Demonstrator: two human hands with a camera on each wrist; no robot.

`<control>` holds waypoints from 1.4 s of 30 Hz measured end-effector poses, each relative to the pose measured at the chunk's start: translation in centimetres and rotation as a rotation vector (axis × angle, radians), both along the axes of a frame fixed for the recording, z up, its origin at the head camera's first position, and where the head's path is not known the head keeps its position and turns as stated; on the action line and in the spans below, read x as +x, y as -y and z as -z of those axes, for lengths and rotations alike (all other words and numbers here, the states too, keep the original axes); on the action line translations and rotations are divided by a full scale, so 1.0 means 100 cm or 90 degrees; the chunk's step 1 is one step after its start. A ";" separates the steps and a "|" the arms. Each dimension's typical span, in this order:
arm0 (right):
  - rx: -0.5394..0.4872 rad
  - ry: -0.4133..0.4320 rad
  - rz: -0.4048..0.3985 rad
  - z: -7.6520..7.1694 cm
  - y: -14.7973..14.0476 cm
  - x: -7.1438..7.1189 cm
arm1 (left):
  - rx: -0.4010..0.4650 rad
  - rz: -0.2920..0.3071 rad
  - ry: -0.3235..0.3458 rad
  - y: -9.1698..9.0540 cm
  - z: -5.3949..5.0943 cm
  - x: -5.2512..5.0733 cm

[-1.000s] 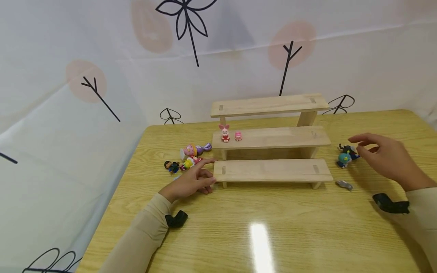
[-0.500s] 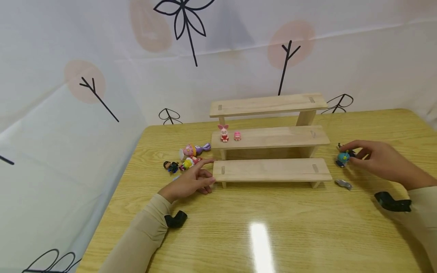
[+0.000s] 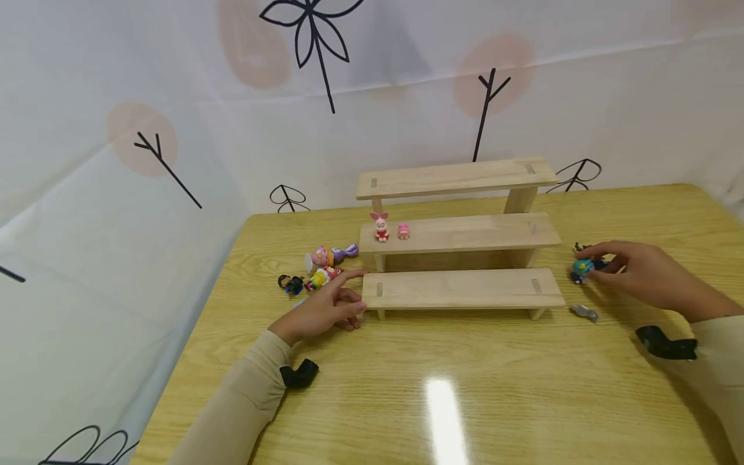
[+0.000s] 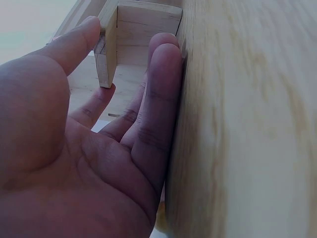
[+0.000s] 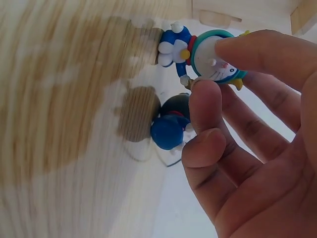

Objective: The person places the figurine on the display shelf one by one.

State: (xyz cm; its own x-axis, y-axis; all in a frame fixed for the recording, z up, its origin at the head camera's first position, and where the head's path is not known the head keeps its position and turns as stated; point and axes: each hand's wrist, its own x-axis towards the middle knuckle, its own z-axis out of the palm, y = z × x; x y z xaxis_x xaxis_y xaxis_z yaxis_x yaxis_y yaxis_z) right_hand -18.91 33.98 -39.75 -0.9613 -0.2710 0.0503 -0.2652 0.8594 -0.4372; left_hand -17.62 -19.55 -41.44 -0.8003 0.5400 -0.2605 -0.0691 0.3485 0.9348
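Observation:
My right hand (image 3: 653,278) pinches a Doraemon figurine (image 5: 202,52) by its teal-hooded head, thumb on the white face. The figurine's feet are at or close to the tabletop; contact is unclear. Beside it in the right wrist view is another blue figurine (image 5: 167,132), partly behind the fingers. At the left end of the three-tier wooden shelf (image 3: 459,289), my left hand (image 3: 322,310) grips the lowest board between thumb and index finger. Its other fingers hang under the board's end. A pink rabbit-eared figurine (image 3: 381,228) and a small pink figurine (image 3: 403,231) are on the middle tier.
Left of the shelf lie a pink-and-purple figurine (image 3: 331,256), a yellow figurine (image 3: 321,278) and a dark-clothed figurine (image 3: 290,284). A small grey object (image 3: 584,314) lies by the shelf's right front corner. Patterned cloth (image 3: 407,116) hangs behind the table (image 3: 372,374).
My right hand has moved left and slightly down onto the Doraemon figurine and taken it between thumb and fingers. The figurine has turned a little. My left hand stays at the shelf's end.

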 end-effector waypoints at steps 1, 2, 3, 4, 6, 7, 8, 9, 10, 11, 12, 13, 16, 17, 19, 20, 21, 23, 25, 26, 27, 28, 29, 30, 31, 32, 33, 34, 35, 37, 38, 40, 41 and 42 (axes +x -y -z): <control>-0.004 -0.001 -0.002 0.000 0.000 0.000 | 0.000 0.000 0.000 0.000 0.000 0.000; -0.008 0.002 -0.003 0.000 0.001 0.000 | 0.000 0.000 0.000 0.001 0.000 0.000; -0.011 0.005 -0.005 0.000 0.001 0.000 | 0.000 0.000 -0.001 0.002 0.001 0.000; -0.015 0.008 -0.007 0.000 0.002 0.000 | -0.001 0.000 -0.002 0.002 0.001 0.000; -0.017 0.015 -0.008 0.001 0.003 -0.001 | -0.002 -0.003 -0.004 0.003 0.001 0.001; -0.017 0.017 -0.008 0.001 0.003 -0.001 | -0.003 -0.004 -0.004 0.003 0.001 0.001; -0.015 0.018 -0.008 0.001 0.003 -0.001 | -0.003 -0.004 -0.004 0.003 0.001 0.001; -0.012 0.014 -0.007 0.001 0.002 -0.001 | -0.003 -0.004 -0.004 0.003 0.001 0.001; -0.006 0.009 -0.007 0.000 0.002 -0.001 | -0.003 -0.003 -0.003 0.002 0.000 0.001; 0.000 0.007 -0.007 0.000 0.002 -0.001 | -0.003 -0.003 -0.003 0.001 0.000 0.002; 0.004 0.006 -0.006 0.000 0.002 -0.001 | -0.002 -0.003 -0.003 0.001 0.000 0.002; 0.008 0.003 -0.008 -0.001 0.002 -0.001 | -0.002 -0.003 -0.003 0.001 0.000 0.002; 0.021 -0.009 -0.012 -0.002 0.004 -0.001 | 0.001 -0.003 -0.004 0.000 0.001 0.002; 0.023 -0.015 -0.013 -0.003 0.005 -0.001 | 0.001 -0.004 -0.004 0.001 0.001 0.002; 0.025 -0.031 -0.014 -0.004 0.006 -0.001 | 0.000 -0.003 -0.006 0.001 0.001 0.002; 0.023 -0.037 -0.013 -0.005 0.007 -0.001 | -0.001 -0.003 -0.005 0.001 0.000 0.002; 0.021 -0.045 -0.012 -0.006 0.007 -0.001 | -0.002 -0.003 -0.006 0.001 0.000 0.003; 0.014 -0.055 -0.004 -0.008 0.009 0.001 | -0.003 -0.003 -0.005 0.001 0.000 0.003; 0.004 -0.068 0.002 -0.010 0.010 0.002 | -0.004 -0.001 -0.005 0.001 0.000 0.003; 0.001 -0.079 0.004 -0.011 0.011 0.002 | -0.005 -0.001 -0.006 0.001 0.000 0.003; -0.004 -0.089 0.008 -0.012 0.012 0.003 | -0.006 -0.001 -0.007 0.000 -0.001 0.003; -0.009 -0.100 0.012 -0.013 0.013 0.004 | -0.006 -0.001 -0.007 0.000 -0.001 0.003; -0.014 -0.111 0.012 -0.014 0.014 0.004 | -0.007 -0.002 -0.007 0.000 -0.001 0.003; -0.020 -0.122 0.016 -0.015 0.015 0.005 | -0.009 -0.002 -0.008 0.000 -0.001 0.003; -0.025 -0.131 0.020 -0.016 0.016 0.006 | -0.008 -0.003 -0.007 0.000 -0.001 0.003; -0.029 -0.141 0.024 -0.017 0.018 0.006 | -0.007 -0.003 -0.007 0.000 0.000 0.003; -0.032 -0.148 0.030 -0.018 0.019 0.007 | -0.006 -0.003 -0.005 0.000 0.000 0.003; -0.035 -0.157 0.035 -0.019 0.021 0.007 | -0.005 -0.002 -0.004 0.000 0.001 0.003; -0.036 -0.166 0.040 -0.019 0.022 0.008 | -0.005 -0.002 -0.003 0.000 0.001 0.003; -0.040 -0.184 0.051 -0.021 0.025 0.010 | -0.004 -0.002 -0.002 0.000 0.001 0.003; -0.041 -0.195 0.056 -0.022 0.027 0.011 | -0.004 -0.002 -0.002 0.000 0.001 0.002; -0.054 -0.216 0.065 -0.025 0.030 0.012 | -0.003 -0.003 -0.004 0.000 0.001 0.002; -0.060 -0.228 0.068 -0.026 0.031 0.013 | -0.003 -0.003 -0.005 0.000 0.001 0.002; -0.068 -0.237 0.071 -0.027 0.033 0.014 | -0.002 -0.004 -0.005 0.000 0.002 0.002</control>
State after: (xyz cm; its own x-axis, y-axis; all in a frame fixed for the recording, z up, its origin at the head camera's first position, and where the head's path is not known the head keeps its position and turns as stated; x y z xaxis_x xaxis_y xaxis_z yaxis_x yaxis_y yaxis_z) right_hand -17.51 30.69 -37.04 -0.8955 -0.1402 0.4225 -0.3297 0.8465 -0.4180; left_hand -17.45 -19.55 -41.60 -0.8057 0.5344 -0.2553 -0.0634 0.3507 0.9343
